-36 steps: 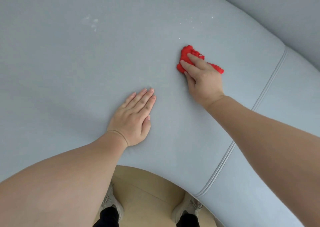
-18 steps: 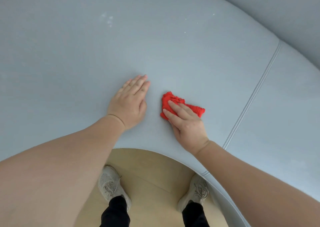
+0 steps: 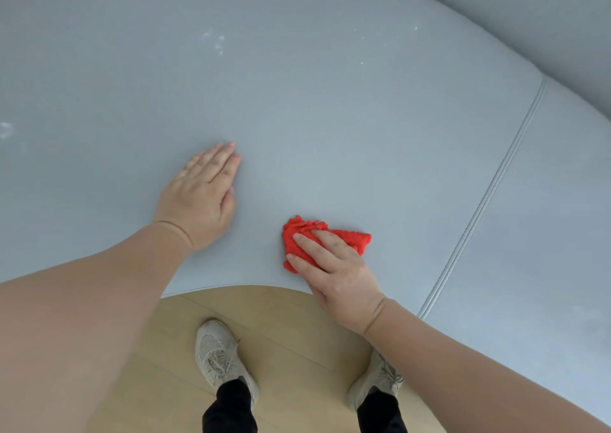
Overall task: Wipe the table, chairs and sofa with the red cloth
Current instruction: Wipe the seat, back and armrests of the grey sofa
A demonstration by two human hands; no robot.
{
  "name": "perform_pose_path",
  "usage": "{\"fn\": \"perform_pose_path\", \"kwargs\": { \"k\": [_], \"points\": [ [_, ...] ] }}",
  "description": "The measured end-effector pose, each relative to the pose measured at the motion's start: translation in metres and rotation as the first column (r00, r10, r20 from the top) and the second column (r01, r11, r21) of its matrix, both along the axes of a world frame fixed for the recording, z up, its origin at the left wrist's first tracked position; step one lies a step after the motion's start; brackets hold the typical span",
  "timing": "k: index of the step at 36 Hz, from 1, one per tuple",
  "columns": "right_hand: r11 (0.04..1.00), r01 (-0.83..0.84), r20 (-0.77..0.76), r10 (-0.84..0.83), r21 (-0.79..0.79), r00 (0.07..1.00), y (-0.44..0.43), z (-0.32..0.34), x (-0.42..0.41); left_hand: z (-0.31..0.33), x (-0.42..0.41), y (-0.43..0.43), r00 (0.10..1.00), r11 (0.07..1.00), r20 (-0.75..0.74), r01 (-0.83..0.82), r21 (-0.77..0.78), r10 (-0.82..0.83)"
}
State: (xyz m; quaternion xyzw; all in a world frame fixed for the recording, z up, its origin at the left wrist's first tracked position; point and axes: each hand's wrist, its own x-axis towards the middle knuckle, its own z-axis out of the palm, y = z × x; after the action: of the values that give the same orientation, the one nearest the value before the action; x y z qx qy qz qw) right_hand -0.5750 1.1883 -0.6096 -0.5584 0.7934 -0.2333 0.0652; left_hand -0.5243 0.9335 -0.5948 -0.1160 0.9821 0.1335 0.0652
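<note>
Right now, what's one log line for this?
step: wiping sofa | right hand: presses red cloth near front edge | left hand: flat on sofa | white specks: farther back

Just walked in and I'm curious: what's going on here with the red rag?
A person is leaning over a pale grey sofa seat and wiping it. The right hand presses a bunched red cloth onto the cushion near its front edge, while the left hand lies flat on the seat beside it. White specks show farther back.

Grey sofa [image 3: 330, 118], red cloth [image 3: 355, 239] atop
</note>
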Motion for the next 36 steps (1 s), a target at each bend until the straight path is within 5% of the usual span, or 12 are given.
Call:
{"fn": "perform_pose_path", "kwargs": {
  "k": [8, 18, 36],
  "points": [
    [0.985, -0.144, -0.122, 0.154, 0.094, 0.980, -0.020, -0.016, -0.006, -0.010, -0.009, -0.027, 1.000, 1.000, 0.015, 0.016, -0.018, -0.015],
    [0.906, -0.395, -0.094, 0.411, 0.152, 0.907, -0.029, -0.013, -0.052, -0.031, -0.006, -0.034, 0.998, 0.998, -0.032, 0.052, -0.018, -0.053],
    [0.950, -0.290, -0.129, 0.304, 0.116, 0.944, -0.073, -0.007, -0.150, -0.036, -0.005, -0.040, 0.995, 0.995, -0.034, 0.097, -0.001, -0.097]
  ]
}}
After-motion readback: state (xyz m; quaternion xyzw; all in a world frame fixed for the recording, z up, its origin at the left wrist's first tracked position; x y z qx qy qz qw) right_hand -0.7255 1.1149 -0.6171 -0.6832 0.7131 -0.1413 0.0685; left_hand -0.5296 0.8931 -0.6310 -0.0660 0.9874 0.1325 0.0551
